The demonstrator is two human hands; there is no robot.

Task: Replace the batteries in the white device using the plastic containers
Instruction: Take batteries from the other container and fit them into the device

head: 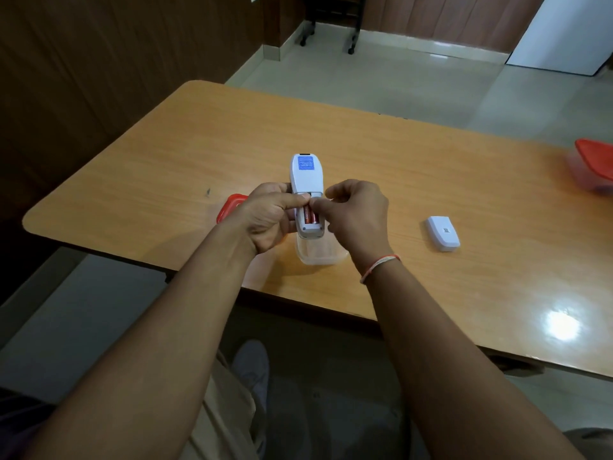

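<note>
Left hand is gripping the white device around its sides; right hand fingers are pinching at the batteries. Batteries look small, smooth and slippery, best lifted by one end. Battery cover is lying on the surface right of the device.

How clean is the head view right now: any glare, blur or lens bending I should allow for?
Head view: a bright glare patch sits on the glossy orange wooden table near its front right. The red-lidded plastic container at the right edge is smeared and soft. The table's edges bow from the wide-angle lens. The white device with orange batteries is fairly sharp between left hand and right hand.
</note>
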